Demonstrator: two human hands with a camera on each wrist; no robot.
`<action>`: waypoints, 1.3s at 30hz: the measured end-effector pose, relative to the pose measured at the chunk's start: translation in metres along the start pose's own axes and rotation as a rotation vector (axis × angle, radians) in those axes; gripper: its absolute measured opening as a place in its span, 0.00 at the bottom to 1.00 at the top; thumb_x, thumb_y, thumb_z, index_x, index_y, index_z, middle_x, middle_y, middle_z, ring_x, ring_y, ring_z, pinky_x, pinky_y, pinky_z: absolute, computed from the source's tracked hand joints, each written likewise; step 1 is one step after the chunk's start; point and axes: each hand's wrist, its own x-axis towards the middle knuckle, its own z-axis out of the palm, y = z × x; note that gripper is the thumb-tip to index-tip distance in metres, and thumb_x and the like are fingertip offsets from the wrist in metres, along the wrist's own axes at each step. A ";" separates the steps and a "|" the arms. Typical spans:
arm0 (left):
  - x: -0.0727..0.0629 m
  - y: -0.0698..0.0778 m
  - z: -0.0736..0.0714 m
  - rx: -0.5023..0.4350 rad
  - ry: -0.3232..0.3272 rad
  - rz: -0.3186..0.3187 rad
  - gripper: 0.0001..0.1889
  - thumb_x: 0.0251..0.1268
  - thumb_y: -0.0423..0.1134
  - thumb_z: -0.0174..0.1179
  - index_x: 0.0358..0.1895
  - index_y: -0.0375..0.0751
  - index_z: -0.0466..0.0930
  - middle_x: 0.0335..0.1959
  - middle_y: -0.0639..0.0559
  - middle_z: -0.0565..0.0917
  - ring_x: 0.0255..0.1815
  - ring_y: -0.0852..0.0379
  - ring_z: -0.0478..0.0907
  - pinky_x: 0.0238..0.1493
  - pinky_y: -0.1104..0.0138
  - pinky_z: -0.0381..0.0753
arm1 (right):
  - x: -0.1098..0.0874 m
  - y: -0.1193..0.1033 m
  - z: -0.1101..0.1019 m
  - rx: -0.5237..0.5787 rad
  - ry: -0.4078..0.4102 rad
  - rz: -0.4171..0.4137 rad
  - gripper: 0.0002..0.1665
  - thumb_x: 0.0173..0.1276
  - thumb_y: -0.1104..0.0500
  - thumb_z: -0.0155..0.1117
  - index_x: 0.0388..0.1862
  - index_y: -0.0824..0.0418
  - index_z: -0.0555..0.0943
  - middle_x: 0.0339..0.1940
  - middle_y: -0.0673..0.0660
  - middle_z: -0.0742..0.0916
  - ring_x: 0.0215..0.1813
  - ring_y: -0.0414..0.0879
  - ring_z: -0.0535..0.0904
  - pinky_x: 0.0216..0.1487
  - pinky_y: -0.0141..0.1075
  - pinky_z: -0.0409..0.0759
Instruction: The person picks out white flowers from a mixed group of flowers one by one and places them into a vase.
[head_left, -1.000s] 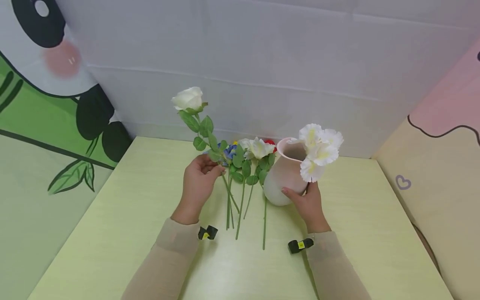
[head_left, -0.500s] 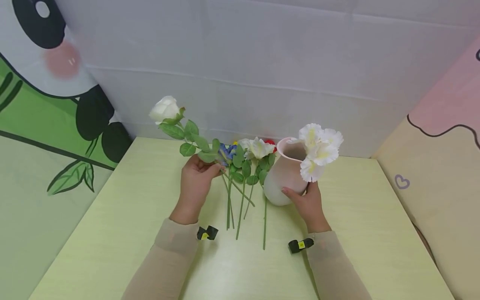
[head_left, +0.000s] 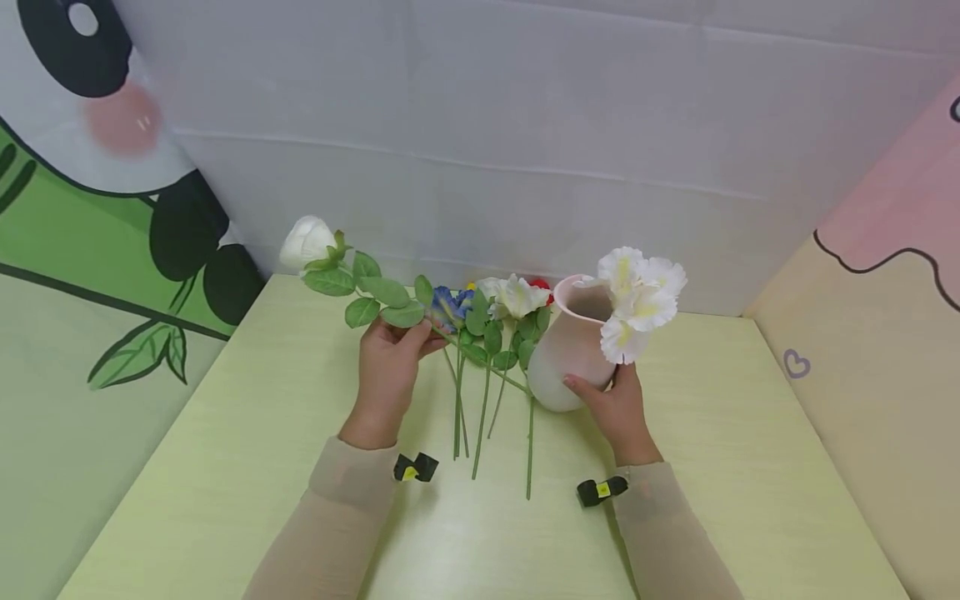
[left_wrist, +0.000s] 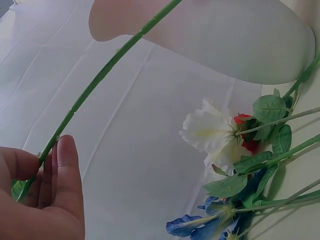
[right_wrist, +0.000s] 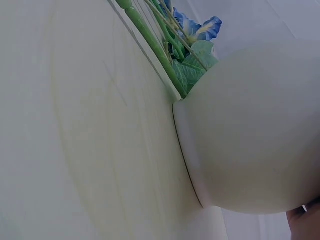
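Lower and further left swings the white rose (head_left: 306,242) with a leafy green stem (left_wrist: 107,68), now left of centre in the frame, the left hand (head_left: 388,371) pinching that stem. Right of centre, the right hand (head_left: 621,421) grips the rounded pale pink-and-white vase (head_left: 564,367), a ruffled white flower (head_left: 637,298) drooping over its rim (head_left: 557,293).

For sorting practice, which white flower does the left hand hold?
The round white rose, leftmost; one ruffled white flower overhangs the pinkish vase, another ruffled flower lies beside it.
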 end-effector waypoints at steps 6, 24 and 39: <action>0.000 0.002 0.003 -0.059 -0.026 0.063 0.14 0.76 0.26 0.56 0.61 0.32 0.74 0.44 0.33 0.80 0.40 0.44 0.86 0.50 0.53 0.88 | 0.000 0.001 0.000 0.007 0.016 -0.035 0.55 0.61 0.57 0.81 0.80 0.55 0.58 0.73 0.55 0.72 0.73 0.53 0.68 0.76 0.53 0.64; -0.005 0.009 0.008 -0.126 -0.001 0.103 0.10 0.77 0.25 0.53 0.56 0.27 0.73 0.49 0.26 0.75 0.40 0.47 0.86 0.50 0.52 0.87 | -0.002 -0.001 0.000 0.002 0.012 -0.010 0.55 0.61 0.54 0.82 0.80 0.56 0.59 0.74 0.56 0.72 0.74 0.53 0.67 0.77 0.53 0.63; -0.001 0.021 0.007 -0.151 0.011 0.198 0.07 0.77 0.30 0.58 0.50 0.27 0.76 0.44 0.38 0.80 0.40 0.46 0.87 0.49 0.53 0.88 | -0.002 0.001 0.000 -0.006 0.017 0.008 0.55 0.61 0.54 0.81 0.80 0.56 0.58 0.75 0.56 0.71 0.75 0.53 0.66 0.78 0.53 0.61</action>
